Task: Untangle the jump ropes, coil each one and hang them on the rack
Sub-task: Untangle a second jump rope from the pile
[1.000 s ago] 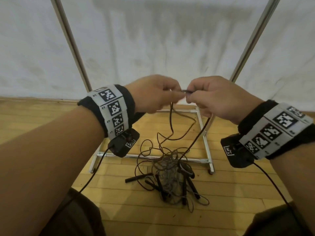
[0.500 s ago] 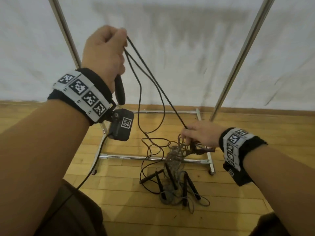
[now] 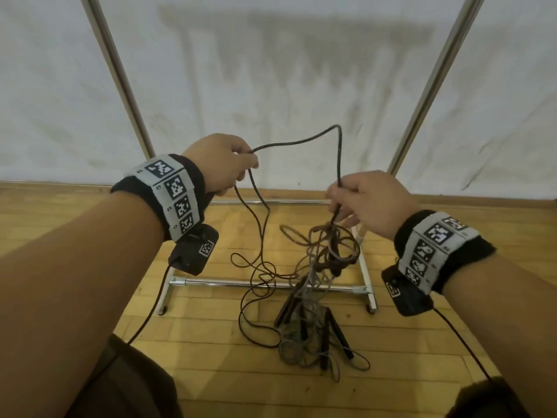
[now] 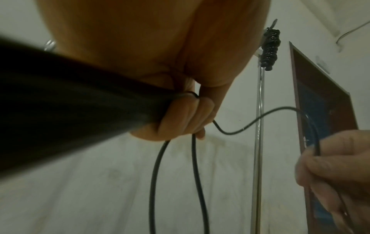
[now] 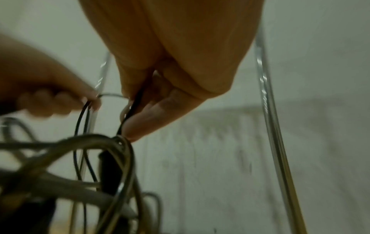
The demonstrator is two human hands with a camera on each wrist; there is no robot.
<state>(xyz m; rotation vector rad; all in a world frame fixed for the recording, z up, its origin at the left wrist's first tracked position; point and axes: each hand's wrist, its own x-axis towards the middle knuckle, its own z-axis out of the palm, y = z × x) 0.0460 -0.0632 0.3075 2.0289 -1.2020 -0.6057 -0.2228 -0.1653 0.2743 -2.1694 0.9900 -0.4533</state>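
A thin black jump rope (image 3: 304, 141) arches between my two hands at chest height. My left hand (image 3: 224, 164) grips its black handle (image 4: 80, 109) together with two loops of cord (image 4: 156, 174) that hang down. My right hand (image 3: 358, 197) pinches the same cord (image 5: 136, 101) just above a tangled bundle of ropes (image 3: 325, 251), lifted partly off the floor. The rest of the tangle (image 3: 310, 333), grey and black cords with several black handles, lies on the wooden floor below.
The chrome rack base (image 3: 265, 285) stands on the floor behind the tangle, its two uprights (image 3: 120, 76) rising in front of a white curtain. One coiled black rope (image 4: 270, 49) hangs high on the rack. A dark door (image 4: 324, 126) is at the right.
My left hand has dropped from head height to chest height with the handle. My right hand has risen from the floor tangle, pulling the cord and part of the bundle up.
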